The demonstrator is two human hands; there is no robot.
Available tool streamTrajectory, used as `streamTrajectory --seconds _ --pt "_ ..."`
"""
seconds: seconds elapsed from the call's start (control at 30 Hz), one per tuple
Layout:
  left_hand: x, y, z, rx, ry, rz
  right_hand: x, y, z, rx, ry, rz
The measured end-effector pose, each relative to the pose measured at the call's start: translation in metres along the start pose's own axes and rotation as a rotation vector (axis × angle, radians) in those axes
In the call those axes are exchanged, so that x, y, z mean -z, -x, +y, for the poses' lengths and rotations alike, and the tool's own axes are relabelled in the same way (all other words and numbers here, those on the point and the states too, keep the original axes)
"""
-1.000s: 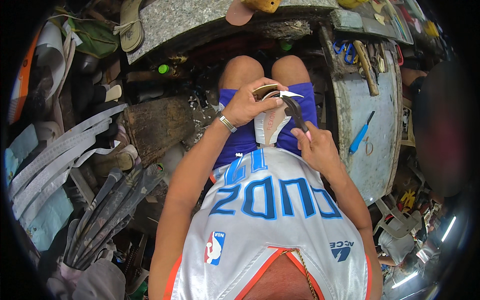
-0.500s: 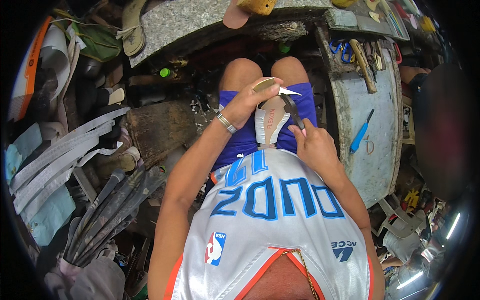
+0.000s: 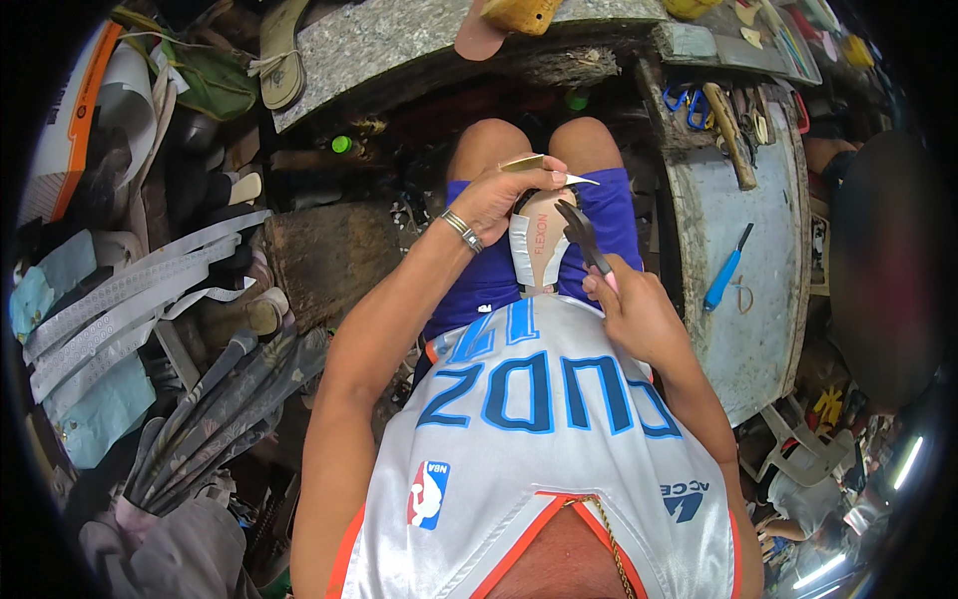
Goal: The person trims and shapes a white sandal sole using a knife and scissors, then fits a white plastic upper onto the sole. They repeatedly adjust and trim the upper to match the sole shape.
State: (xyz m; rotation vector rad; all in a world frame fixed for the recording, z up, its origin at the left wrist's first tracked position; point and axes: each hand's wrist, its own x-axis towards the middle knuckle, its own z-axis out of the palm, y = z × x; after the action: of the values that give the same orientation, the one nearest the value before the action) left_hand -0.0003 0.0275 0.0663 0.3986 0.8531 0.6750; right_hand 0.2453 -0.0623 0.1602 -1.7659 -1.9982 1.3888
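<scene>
In my lap, between my thighs, lies a shoe being shaped on a form, its beige insole board facing up and white upper material folded over its edges. My left hand is closed around its far end, fingers curled over the top. A tan stiff flap and a pointed white tip of material stick out by those fingers. My right hand grips the handles of dark lasting pincers. The curved jaws hover over the insole's right edge, apart from the white tip.
To my right stands a worn bench with a blue-handled knife, a wooden-handled tool and blue-handled scissors. A stone slab spans the front. Pale strips and umbrellas crowd my left.
The pincers have drawn back from the white tip toward me, and their jaws now show. My right hand has shifted slightly toward me; my left keeps its hold on the shoe.
</scene>
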Motion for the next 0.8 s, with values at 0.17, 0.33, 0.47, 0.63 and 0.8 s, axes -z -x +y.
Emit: streamTrajectory --seconds 0.17,0.33,0.47,0.63,0.8 --pt "-0.002 0.0 -0.007 -0.207 -0.28 -0.003 -0.002 -0.007 -0.01 0.027 -0.182 0.147" --pt "-0.002 0.002 -0.007 -0.253 -0.425 0.02 -0.024 -0.034 -0.007 0.13 -0.019 0.371" --pt "0.004 0.002 -0.003 -0.254 -0.483 -0.038 -0.03 -0.04 -0.004 0.249 0.054 0.465" --pt "0.016 -0.002 -0.007 -0.303 -0.539 -0.122 -0.035 -0.034 -0.012 0.216 0.053 0.521" --pt "0.019 -0.01 -0.013 -0.248 -0.484 -0.085 -0.021 -0.041 -0.018 0.212 0.084 0.38"
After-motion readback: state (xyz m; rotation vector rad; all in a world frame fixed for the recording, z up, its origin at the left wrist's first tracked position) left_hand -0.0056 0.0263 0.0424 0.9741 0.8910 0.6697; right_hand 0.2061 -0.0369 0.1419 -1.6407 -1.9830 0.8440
